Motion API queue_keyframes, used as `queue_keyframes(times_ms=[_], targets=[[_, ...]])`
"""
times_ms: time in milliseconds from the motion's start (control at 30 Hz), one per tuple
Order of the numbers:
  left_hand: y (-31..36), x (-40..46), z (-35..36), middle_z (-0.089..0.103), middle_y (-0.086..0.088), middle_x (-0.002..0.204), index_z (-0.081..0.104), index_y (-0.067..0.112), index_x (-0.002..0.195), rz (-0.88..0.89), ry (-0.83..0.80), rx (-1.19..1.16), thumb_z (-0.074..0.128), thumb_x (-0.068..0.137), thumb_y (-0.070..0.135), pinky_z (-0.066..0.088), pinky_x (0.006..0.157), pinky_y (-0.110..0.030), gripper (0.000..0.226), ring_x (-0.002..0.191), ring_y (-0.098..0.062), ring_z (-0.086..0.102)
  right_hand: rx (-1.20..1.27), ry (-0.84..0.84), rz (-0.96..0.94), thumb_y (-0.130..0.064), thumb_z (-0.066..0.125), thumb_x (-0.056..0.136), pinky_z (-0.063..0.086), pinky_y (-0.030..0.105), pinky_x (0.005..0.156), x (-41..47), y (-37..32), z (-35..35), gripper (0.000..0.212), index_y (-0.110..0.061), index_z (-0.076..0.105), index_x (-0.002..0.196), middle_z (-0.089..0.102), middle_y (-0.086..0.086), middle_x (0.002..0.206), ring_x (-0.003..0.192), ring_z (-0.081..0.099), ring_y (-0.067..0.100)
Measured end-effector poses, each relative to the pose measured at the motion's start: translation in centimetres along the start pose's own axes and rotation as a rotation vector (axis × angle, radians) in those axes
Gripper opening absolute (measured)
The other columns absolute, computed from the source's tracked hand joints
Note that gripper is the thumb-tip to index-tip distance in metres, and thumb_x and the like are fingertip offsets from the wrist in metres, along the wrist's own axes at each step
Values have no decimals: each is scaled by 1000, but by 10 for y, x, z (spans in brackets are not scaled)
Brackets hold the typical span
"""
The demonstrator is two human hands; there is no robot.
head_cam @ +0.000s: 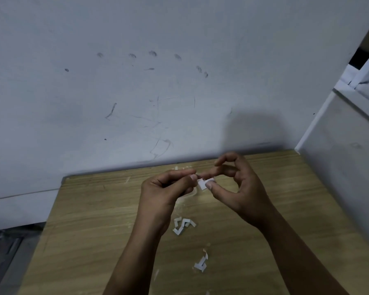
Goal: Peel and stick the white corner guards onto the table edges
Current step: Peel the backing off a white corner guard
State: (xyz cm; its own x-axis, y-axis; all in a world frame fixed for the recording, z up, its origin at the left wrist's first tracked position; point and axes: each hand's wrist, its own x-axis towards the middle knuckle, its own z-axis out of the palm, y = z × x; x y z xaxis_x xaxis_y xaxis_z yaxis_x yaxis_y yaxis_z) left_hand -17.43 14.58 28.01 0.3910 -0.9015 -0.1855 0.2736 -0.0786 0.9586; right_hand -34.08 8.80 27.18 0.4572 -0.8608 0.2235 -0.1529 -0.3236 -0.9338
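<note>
**Backing strip being worked off a corner guard above the table**

Both hands are raised over the light wood-grain table top [94, 231], meeting at a small white angled corner guard [203, 183] held between them. The right hand [241, 188] pinches the guard with its thumb tip on the near face and a finger behind, the remaining fingers arched loosely above and holding nothing. The left hand [168, 188] is curled, its thumb and fingertips drawn together at the guard's left end; it looks to be nipping the edge of the backing paper, though the contact itself is too small to make out for certain. Holding the piece up between the two sets of fingertips, rather than flat on the wood, probably gives each thumbnail room to catch and lift the liner while the other hand steadies the guard.

Below the left wrist, on the table, lies a loose cluster of small white bent paper scraps [182, 225], and nearer the body, between the two forearms, a second curled white scrap [201, 262]. They appear to be discarded liners, dropped where the hands work. Beyond the fingertips the table's far edge meets a scuffed pale wall [136, 81]; to the right of the right hand stands a white panel [339, 167] beside the table.

I judge the peeling step to be under way, with sticking not yet begun for this piece.
</note>
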Motion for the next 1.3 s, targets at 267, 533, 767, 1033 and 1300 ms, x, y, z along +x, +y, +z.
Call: queue_keyframes(times_ms=[267,533,767,1033,1300], targets=[[-2,-3,2,78,-8,91,81,15,76,-18,-84,46,70,83,1,57,71,-23,19,86,-18,75,137,-8,187,-5,79,74,56,43,79,10,4,6,36,-23,52,89,68,5,73,77,69,15],[-4,2,-1,79,-4,89,79,9,87,18,-68,181,79,76,5,56,71,-22,12,83,-14,74,414,12,373,7,75,76,47,32,73,14,8,14,31,-15,53,72,61,2,64,66,62,13],[-8,5,-1,79,-2,88,79,7,87,40,-50,212,78,77,2,54,69,-17,11,83,-11,74,644,54,525,-6,74,65,49,33,75,14,8,21,30,-21,48,62,59,17,80,82,62,26],[-10,10,6,78,-2,83,78,8,80,42,77,189,76,77,0,56,70,-25,9,76,-11,72,768,101,571,-1,71,83,54,43,89,11,11,28,23,-11,51,88,71,6,78,80,65,22],[-13,12,6,73,-4,69,74,6,74,26,215,86,68,82,0,54,64,-26,11,63,-12,66,625,193,386,10,77,75,60,44,79,5,5,29,34,-7,55,95,72,21,88,84,73,33]])
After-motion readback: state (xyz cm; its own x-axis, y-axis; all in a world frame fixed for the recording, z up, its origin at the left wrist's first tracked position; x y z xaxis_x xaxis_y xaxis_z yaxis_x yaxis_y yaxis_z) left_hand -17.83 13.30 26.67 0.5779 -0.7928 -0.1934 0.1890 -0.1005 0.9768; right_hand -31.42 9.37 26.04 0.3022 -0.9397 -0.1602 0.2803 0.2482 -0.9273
